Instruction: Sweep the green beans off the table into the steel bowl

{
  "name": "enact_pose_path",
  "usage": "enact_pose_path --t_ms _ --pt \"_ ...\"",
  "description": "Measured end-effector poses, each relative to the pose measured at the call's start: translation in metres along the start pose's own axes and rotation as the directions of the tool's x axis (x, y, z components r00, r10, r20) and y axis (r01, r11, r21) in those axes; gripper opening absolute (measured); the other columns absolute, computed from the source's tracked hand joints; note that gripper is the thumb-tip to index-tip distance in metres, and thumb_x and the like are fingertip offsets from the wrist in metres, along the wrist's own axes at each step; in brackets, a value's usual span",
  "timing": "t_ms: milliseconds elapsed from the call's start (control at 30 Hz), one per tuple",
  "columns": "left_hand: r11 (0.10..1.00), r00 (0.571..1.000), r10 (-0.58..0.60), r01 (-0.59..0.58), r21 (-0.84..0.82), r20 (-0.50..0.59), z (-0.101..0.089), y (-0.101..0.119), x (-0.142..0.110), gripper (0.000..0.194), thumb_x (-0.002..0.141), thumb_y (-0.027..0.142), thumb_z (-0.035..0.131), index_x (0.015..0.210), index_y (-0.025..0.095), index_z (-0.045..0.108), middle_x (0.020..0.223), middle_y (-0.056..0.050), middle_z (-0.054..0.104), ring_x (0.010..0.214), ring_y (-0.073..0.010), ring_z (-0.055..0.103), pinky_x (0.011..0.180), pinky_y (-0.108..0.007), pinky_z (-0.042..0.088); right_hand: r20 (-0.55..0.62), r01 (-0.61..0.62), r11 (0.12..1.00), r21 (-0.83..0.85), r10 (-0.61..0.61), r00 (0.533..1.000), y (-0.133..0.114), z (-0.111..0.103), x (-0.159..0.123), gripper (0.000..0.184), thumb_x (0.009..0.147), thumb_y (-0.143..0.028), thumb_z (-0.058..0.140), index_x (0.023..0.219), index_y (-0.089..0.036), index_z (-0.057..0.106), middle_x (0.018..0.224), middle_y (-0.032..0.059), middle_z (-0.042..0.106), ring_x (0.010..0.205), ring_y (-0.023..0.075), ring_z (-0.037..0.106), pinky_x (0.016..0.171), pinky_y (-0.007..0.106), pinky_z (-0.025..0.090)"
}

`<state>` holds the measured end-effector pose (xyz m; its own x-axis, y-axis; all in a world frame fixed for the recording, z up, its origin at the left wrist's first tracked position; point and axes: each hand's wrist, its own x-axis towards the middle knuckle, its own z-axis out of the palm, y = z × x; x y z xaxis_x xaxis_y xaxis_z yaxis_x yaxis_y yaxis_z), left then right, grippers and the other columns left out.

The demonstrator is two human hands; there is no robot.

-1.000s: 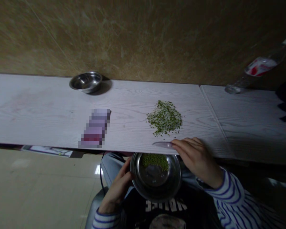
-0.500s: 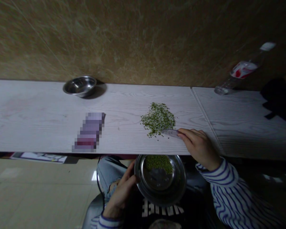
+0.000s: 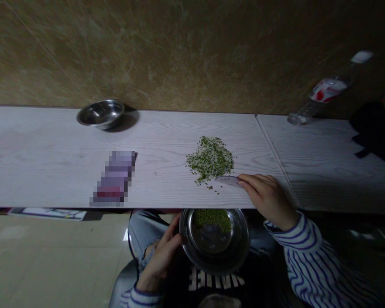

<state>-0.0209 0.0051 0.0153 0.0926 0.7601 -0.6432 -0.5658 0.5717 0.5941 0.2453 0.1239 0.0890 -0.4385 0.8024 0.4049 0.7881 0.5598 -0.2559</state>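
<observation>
A thin, translucent, pale-purple scraper (image 3: 228,181) lies, as I see it through my head camera, near the counter's front edge, at the near fringe of a loose patch of small green grains (image 3: 211,158). Its long axis runs roughly parallel to that edge, free end pointing left. My right hand (image 3: 271,199) has its fingers pinched closed on the scraper's right end. My left hand (image 3: 162,259) grips the left rim of a round, shiny metal bowl (image 3: 239,246) at the white wood-grain counter (image 3: 167,171)'s front edge, thumb on the rim; I cannot tell how far its hidden fingers wrap underneath. More green grains gather on the bowl's counter-facing side. A smaller round metal bowl (image 3: 107,125) sits by the back edge, left of the patch.
</observation>
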Motion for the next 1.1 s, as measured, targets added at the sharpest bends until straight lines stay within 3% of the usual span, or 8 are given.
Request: enact_pose_path --t_ms 167,433,800,1100 --pt "0.999 1.0 0.02 -0.02 0.042 -0.002 0.001 -0.001 0.003 0.069 0.063 0.015 0.068 0.131 0.022 0.061 0.132 -0.007 0.066 0.129 -0.0318 0.052 0.108 -0.042 0.036 0.051 0.019 0.999 0.048 -0.021 0.998 -0.007 -0.001 -0.004 0.015 0.096 -0.02 0.053 0.104 -0.017 0.066 0.09 0.0055 0.075 0.08 0.0198 0.067 0.074 0.034 0.043" --pt "0.998 0.999 -0.008 0.011 0.059 -0.05 0.003 -0.002 0.004 0.07 0.061 0.013 0.067 0.13 0.023 0.062 0.137 -0.005 0.063 0.132 -0.0302 0.048 0.108 -0.039 0.035 0.03 0.033 0.998 0.056 -0.035 0.999 -0.01 0.003 0.004 0.015 0.096 -0.02 0.053 0.106 -0.018 0.065 0.092 0.0061 0.075 0.082 0.0197 0.067 0.074 0.034 0.042" --pt "0.999 1.0 -0.016 0.016 0.04 0.02 0.006 0.005 0.006 0.071 0.063 0.013 0.068 0.133 0.023 0.059 0.118 -0.007 0.072 0.108 -0.0259 0.062 0.085 -0.031 0.047 0.095 0.045 0.995 0.086 -0.053 0.994 -0.02 -0.006 -0.008 0.013 0.095 -0.019 0.054 0.103 -0.019 0.064 0.086 0.0042 0.073 0.077 0.0187 0.065 0.074 0.033 0.04" --pt "1.0 1.0 -0.004 0.004 0.02 0.02 0.003 0.003 0.005 0.067 0.062 0.013 0.069 0.128 0.028 0.064 0.117 -0.003 0.072 0.106 -0.0234 0.062 0.087 -0.03 0.045 0.099 0.071 0.994 0.085 -0.08 0.992 -0.025 -0.004 -0.002 0.014 0.096 -0.018 0.053 0.105 -0.02 0.064 0.086 0.0035 0.073 0.077 0.018 0.065 0.073 0.033 0.04"
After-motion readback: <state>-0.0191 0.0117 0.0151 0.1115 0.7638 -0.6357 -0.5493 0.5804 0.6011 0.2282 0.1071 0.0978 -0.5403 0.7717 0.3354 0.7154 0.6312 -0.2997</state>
